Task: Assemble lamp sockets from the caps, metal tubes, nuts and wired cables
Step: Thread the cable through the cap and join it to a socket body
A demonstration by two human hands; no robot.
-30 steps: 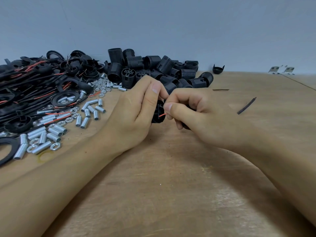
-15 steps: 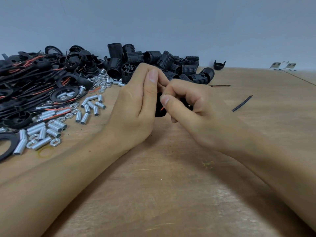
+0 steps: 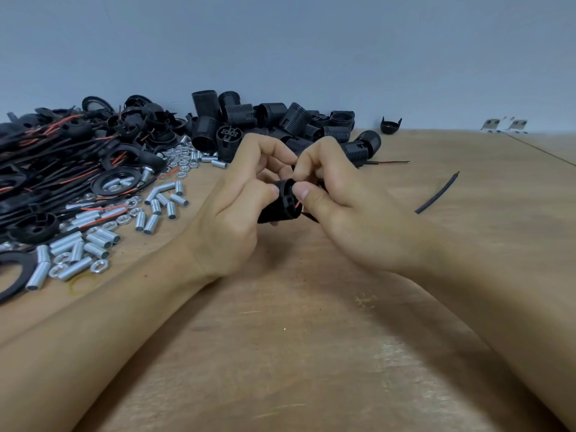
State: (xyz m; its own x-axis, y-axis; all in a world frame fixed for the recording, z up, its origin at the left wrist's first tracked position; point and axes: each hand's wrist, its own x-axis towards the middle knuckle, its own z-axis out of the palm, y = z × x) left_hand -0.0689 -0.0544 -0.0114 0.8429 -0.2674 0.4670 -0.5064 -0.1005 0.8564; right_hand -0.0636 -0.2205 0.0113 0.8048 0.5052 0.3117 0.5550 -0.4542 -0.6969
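Above the wooden bench [image 3: 311, 353], the left hand [image 3: 230, 219] is gripping a black socket [image 3: 282, 202] while the right hand [image 3: 349, 207] is pinching a red wire [image 3: 298, 204] at its end, with metal tubes [image 3: 93, 241] and nuts [image 3: 99, 265] lying to the left; no writing is showing.

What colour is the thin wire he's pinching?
Red wire, seen in the head view beside the black socket.

Your left hand [image 3: 237, 210] grips a black socket body [image 3: 282, 202] above the wooden table [image 3: 311, 338]; your right hand [image 3: 346, 210] pinches its red wire [image 3: 298, 204]. Metal tubes [image 3: 93, 241] lie far left.
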